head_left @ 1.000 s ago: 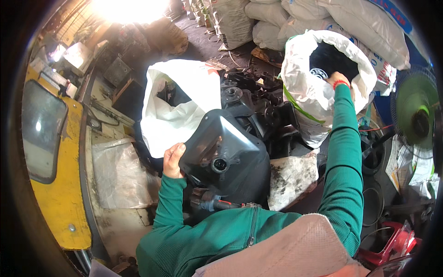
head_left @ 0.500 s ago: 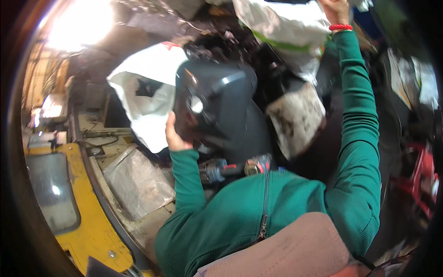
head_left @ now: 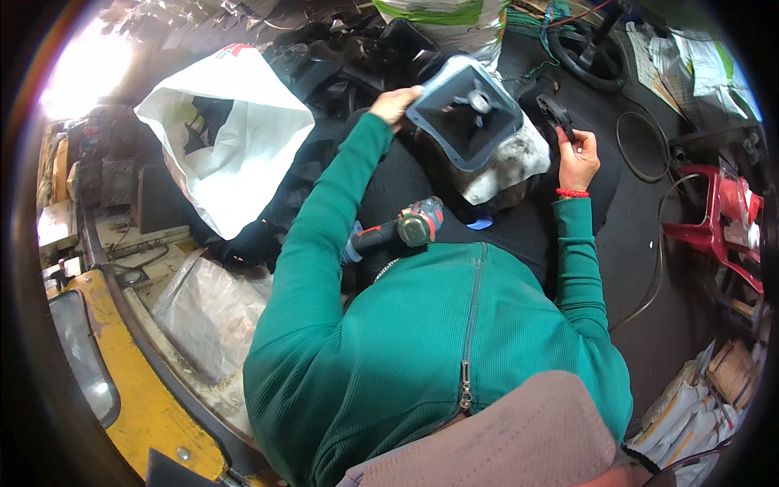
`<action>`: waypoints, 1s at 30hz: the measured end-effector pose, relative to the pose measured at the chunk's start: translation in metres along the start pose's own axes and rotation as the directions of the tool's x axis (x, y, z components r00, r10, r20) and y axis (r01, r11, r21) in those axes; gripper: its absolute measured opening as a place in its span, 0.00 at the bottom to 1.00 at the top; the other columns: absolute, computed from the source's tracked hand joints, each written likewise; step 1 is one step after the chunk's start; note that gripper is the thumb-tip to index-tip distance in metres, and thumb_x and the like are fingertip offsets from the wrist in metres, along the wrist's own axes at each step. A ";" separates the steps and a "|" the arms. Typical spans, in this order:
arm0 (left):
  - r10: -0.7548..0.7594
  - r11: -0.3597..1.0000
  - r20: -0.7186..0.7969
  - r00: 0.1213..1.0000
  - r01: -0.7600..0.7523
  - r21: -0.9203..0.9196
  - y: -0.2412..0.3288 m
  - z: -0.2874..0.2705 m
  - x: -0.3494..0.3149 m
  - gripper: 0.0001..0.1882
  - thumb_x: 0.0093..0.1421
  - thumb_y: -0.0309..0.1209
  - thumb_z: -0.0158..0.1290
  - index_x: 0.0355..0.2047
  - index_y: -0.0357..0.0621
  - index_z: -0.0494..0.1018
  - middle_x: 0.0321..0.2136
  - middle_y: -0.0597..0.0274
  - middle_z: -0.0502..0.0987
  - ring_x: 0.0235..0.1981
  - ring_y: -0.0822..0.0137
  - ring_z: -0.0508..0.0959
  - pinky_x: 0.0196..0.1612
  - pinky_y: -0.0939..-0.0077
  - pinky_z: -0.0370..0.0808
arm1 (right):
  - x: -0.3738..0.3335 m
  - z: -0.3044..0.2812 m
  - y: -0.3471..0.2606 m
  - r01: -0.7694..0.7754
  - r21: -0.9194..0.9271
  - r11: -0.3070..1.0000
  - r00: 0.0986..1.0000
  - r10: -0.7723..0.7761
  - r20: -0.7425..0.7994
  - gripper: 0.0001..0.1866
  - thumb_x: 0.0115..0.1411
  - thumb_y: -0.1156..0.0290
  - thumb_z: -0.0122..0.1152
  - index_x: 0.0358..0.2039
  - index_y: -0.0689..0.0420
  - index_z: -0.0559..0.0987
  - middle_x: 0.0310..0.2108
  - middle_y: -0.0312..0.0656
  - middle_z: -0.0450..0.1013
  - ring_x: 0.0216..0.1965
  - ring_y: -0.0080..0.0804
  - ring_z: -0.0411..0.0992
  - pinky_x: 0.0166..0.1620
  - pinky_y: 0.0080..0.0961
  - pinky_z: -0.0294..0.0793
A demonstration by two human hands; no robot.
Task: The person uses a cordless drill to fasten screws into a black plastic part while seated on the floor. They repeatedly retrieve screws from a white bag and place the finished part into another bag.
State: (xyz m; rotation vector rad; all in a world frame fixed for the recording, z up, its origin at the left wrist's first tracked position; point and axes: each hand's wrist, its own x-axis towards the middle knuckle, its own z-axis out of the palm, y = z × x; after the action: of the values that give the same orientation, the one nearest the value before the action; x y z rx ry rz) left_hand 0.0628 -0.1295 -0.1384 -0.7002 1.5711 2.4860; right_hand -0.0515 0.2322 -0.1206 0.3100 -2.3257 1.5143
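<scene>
My left hand (head_left: 395,107) grips the left edge of a hollow black plastic housing (head_left: 451,123). Its square open side faces up, and a pale round fitting shows inside. To the right, my right hand (head_left: 578,161) pinches a small dark part with a rounded head (head_left: 555,112), apart from the housing. Below the housing, a stained white cloth or bag (head_left: 507,166) lies over my lap. A cordless drill (head_left: 415,226) with red and black casing rests against my front, touched by neither hand.
An open white sack (head_left: 268,154) with dark pieces inside stands at left. Several black plastic parts (head_left: 324,69) are heaped beyond my hands, beside a white and green sack (head_left: 454,18). A red plastic chair (head_left: 699,213) and a loose cable (head_left: 659,252) are at right; yellow machinery (head_left: 134,381) is at lower left.
My left hand has moved farther away and right, and the housing has turned from its outer face to its hollow side. My right hand came down from the white sack and now holds the dark part.
</scene>
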 end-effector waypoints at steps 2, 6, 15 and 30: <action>0.008 0.909 -0.056 0.998 0.016 0.416 -0.025 0.020 0.043 0.23 0.59 0.44 0.57 0.43 0.35 0.76 0.40 0.60 0.79 0.40 0.69 0.76 0.48 0.72 0.70 | -0.008 -0.013 -0.011 0.056 0.034 0.998 0.998 -0.057 0.034 0.10 0.49 0.72 0.71 0.30 0.56 0.77 0.17 0.30 0.67 0.19 0.15 0.62 0.24 0.17 0.64; -0.022 0.652 -0.177 0.984 0.148 0.744 -0.057 0.006 0.092 0.27 0.52 0.53 0.60 0.43 0.45 0.79 0.38 0.61 0.79 0.39 0.70 0.76 0.44 0.73 0.72 | -0.020 -0.007 -0.010 0.340 0.127 0.932 0.916 -0.359 0.179 0.13 0.45 0.81 0.68 0.33 0.57 0.78 0.26 0.39 0.74 0.24 0.28 0.72 0.29 0.23 0.72; -0.261 0.871 -0.212 0.942 0.325 0.368 -0.021 0.108 0.022 0.32 0.53 0.59 0.55 0.44 0.43 0.77 0.39 0.59 0.79 0.35 0.67 0.79 0.30 0.72 0.76 | -0.028 0.039 -0.016 0.650 0.035 0.759 0.674 -0.598 0.434 0.14 0.47 0.78 0.62 0.35 0.48 0.79 0.19 0.33 0.65 0.22 0.31 0.69 0.27 0.27 0.69; 0.241 0.623 -0.212 0.947 0.016 0.782 -0.080 0.089 0.052 0.38 0.45 0.50 0.66 0.51 0.38 0.72 0.35 0.53 0.80 0.29 0.68 0.80 0.30 0.75 0.78 | -0.036 0.072 0.031 -0.354 -0.140 0.925 0.708 0.363 0.606 0.21 0.53 0.51 0.64 0.34 0.58 0.81 0.26 0.44 0.78 0.29 0.33 0.76 0.34 0.28 0.72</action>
State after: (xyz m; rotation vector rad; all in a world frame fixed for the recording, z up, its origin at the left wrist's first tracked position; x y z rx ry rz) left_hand 0.0155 -0.0221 -0.1956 -0.8373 2.5930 1.4727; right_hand -0.0420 0.1784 -0.1875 0.4266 -3.0682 1.7737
